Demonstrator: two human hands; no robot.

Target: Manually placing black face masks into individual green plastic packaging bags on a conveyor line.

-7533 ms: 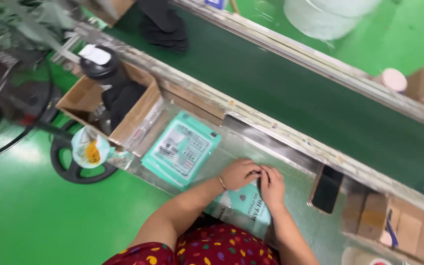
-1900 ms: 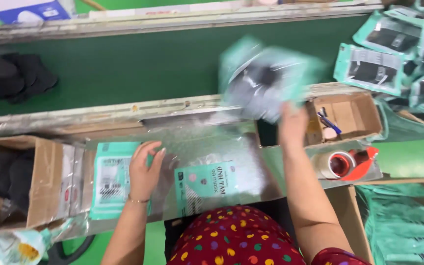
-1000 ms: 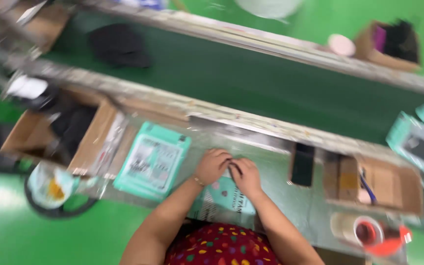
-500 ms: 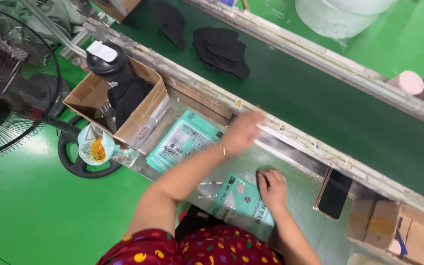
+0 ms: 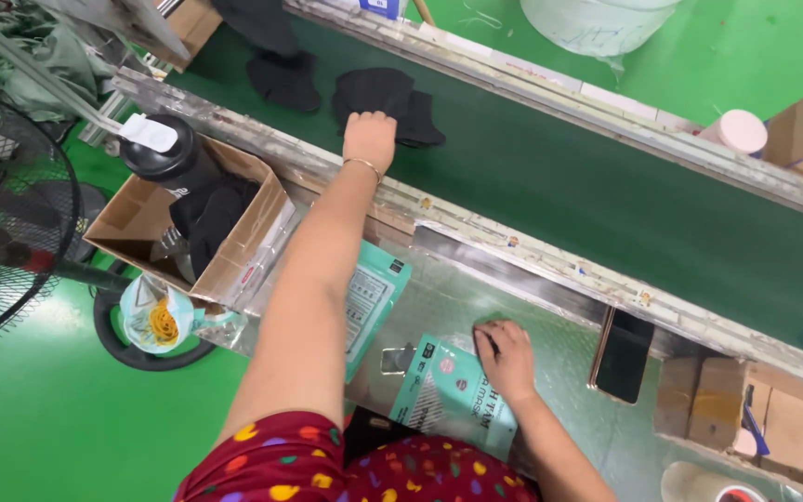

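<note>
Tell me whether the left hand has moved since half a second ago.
Yes. The left hand has reached farther out, past the metal rail onto the green belt, and now rests on a black cloth piece.

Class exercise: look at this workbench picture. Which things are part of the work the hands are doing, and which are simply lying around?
In the work:
- left hand on black fabric piece on the green belt
- right hand pressing teal packet

Lying about:
- phone
- black bottle in a cardboard box
- fan
- white bucket
</note>
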